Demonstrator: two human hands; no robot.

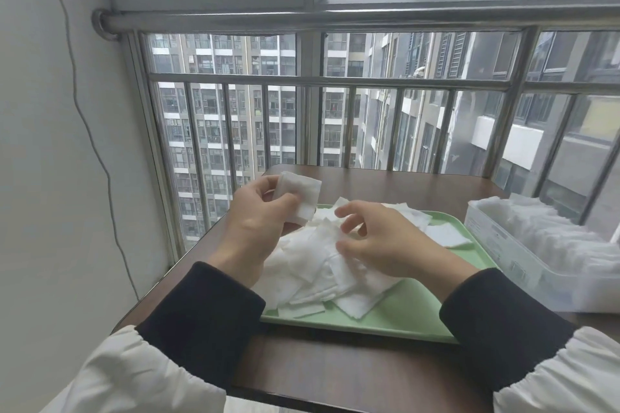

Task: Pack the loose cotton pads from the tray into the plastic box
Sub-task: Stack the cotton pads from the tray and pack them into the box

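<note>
Tray (402, 315) sits mid-table (335, 372) with pads (322, 265) heaped on it (a few strays lie toward its far right corner). Box (510, 251) stands right of the tray, railing (302, 80) behind everything.

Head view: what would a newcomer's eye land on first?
The heap of white cotton pads on the green tray, dead centre, under both hands: the left hand grips a small stack of pads, the right hand curls over the heap. At the right edge stands the plastic box, already holding pads; behind, a barred window shows tower blocks.
</note>
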